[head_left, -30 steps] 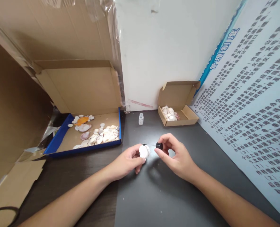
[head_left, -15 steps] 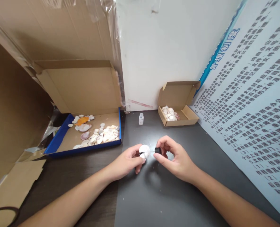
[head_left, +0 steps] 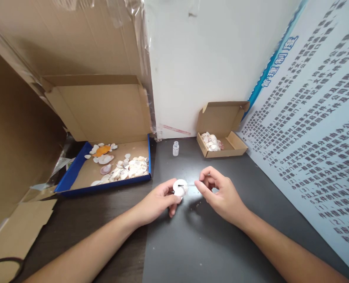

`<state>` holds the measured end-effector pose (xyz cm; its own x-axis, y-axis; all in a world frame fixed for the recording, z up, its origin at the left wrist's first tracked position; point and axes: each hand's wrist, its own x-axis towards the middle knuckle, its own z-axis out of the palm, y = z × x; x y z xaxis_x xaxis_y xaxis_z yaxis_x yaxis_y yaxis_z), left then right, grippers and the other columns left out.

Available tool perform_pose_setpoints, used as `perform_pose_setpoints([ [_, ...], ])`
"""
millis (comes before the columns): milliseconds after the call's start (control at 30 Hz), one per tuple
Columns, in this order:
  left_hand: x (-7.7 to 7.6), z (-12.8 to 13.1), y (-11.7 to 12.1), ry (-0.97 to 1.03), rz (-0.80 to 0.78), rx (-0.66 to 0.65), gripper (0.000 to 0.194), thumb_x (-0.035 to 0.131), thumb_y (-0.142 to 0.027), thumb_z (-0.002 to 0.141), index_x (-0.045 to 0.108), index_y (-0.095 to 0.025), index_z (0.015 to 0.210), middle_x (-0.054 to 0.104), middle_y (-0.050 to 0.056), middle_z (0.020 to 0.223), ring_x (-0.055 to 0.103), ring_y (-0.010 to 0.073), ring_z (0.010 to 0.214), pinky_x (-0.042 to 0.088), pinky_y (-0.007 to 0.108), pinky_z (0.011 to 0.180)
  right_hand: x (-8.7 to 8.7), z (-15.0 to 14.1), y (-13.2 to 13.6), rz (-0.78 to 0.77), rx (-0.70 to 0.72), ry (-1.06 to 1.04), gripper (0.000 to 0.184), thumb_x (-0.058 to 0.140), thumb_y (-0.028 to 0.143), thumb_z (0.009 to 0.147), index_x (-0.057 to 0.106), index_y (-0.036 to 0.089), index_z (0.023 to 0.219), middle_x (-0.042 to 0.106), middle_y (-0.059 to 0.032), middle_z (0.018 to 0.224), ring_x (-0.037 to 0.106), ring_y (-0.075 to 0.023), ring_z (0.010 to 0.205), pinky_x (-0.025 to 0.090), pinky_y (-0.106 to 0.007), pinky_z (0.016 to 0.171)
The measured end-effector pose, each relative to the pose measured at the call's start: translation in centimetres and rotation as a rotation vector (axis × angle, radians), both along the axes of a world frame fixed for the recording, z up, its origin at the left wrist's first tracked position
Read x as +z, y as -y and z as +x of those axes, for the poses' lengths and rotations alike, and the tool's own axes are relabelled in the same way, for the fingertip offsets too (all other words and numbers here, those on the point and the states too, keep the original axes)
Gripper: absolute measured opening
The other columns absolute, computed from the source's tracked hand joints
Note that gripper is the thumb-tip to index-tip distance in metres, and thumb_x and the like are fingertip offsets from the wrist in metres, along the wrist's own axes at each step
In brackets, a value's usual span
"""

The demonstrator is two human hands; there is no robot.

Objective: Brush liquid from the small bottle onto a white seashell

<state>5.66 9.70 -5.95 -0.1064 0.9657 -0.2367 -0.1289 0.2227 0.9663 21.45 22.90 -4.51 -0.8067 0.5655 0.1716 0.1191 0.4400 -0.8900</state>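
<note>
My left hand (head_left: 162, 198) is closed on white seashells (head_left: 179, 191) above the dark table, with a round pale one uppermost. Between the fingertips of my right hand (head_left: 217, 190) is a thin brush (head_left: 189, 185), its dark tip lying over the round shell's face. The brush's black cap is hidden behind my fingers now. Whether the bristles press on the shell or hover just over it I cannot tell. Farther back stands a small clear bottle (head_left: 176, 149) with a white label, upright and without a cap.
On the left, a blue-edged cardboard box (head_left: 103, 188) with its lid raised holds many shells and an orange piece (head_left: 101, 150). A smaller open carton (head_left: 226, 153) with white shells stands at the back right. Cardboard, a white panel and a printed poster (head_left: 310, 118) surround the table.
The brush tip has come onto the round shell's face, and the shell has turned slightly. My right hand has rotated, so the black cap no longer shows. The bottle and boxes stay put.
</note>
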Motion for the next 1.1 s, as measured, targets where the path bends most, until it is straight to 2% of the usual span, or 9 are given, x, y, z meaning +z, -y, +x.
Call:
perform_pose_setpoints([
  [100,0.2,0.1,0.0,0.006,0.002,0.005,0.018,0.061,-0.029,0.078,0.049,-0.017,0.086,0.051,-0.005,0.068,0.048,0.0073,0.050,0.039,0.024,0.054,0.0,0.1,0.0,-0.072,0.016,-0.002,0.021,0.056,0.037,0.092,0.045,0.021,0.084,0.044,0.0089,0.051,0.042,-0.0091,0.046,0.037,-0.023,0.051],
  [200,0.4,0.1,0.1,0.004,-0.007,0.008,0.019,0.061,-0.030,0.078,0.050,-0.017,0.087,0.049,-0.006,0.065,0.047,0.0076,0.050,0.039,0.024,0.055,-0.2,0.2,0.0,-0.125,0.087,-0.035,0.020,0.056,0.038,0.092,0.045,0.022,0.088,0.047,0.0071,0.059,0.047,-0.0101,0.051,0.040,-0.024,0.053],
  [400,0.3,0.1,0.1,0.003,0.000,0.006,0.020,0.061,-0.030,0.078,0.050,-0.016,0.088,0.050,-0.006,0.065,0.047,0.0073,0.050,0.038,0.024,0.055,-0.4,0.0,0.0,-0.015,0.106,-0.007,0.015,0.056,0.031,0.091,0.044,0.022,0.089,0.047,0.0046,0.068,0.045,-0.0112,0.058,0.039,-0.025,0.056],
  [533,0.2,0.0,0.1,0.017,0.008,0.014,0.019,0.061,-0.029,0.078,0.050,-0.017,0.087,0.050,-0.005,0.069,0.048,0.0069,0.049,0.039,0.024,0.054,-0.4,0.0,-0.2,-0.016,0.056,-0.025,0.015,0.057,0.029,0.090,0.044,0.022,0.090,0.044,0.0055,0.068,0.044,-0.0111,0.059,0.039,-0.025,0.057],
  [700,0.0,0.0,0.1,0.040,0.018,0.028,0.019,0.062,-0.027,0.077,0.051,-0.016,0.088,0.051,-0.005,0.070,0.048,0.0068,0.049,0.039,0.023,0.053,-0.4,0.1,-0.3,-0.024,0.084,-0.055,0.015,0.057,0.030,0.090,0.044,0.022,0.094,0.045,0.0051,0.069,0.045,-0.0118,0.062,0.041,-0.026,0.059],
  [967,-1.1,-0.3,-0.1,0.174,0.049,0.060,0.019,0.061,-0.020,0.075,0.054,-0.016,0.093,0.051,-0.005,0.071,0.046,0.0062,0.048,0.040,0.022,0.048,-0.1,0.0,-0.2,0.044,0.126,-0.015,0.015,0.059,0.022,0.086,0.046,0.022,0.093,0.050,0.0032,0.073,0.050,-0.0119,0.061,0.043,-0.026,0.059],
  [1100,-1.1,-0.3,-0.1,0.218,0.042,0.098,0.023,0.064,-0.020,0.074,0.056,-0.016,0.095,0.051,-0.004,0.070,0.046,0.0061,0.049,0.041,0.021,0.047,-0.3,0.1,-0.3,0.100,0.150,-0.010,0.015,0.059,0.017,0.085,0.047,0.022,0.093,0.051,0.0020,0.078,0.051,-0.0118,0.063,0.044,-0.025,0.059],
])
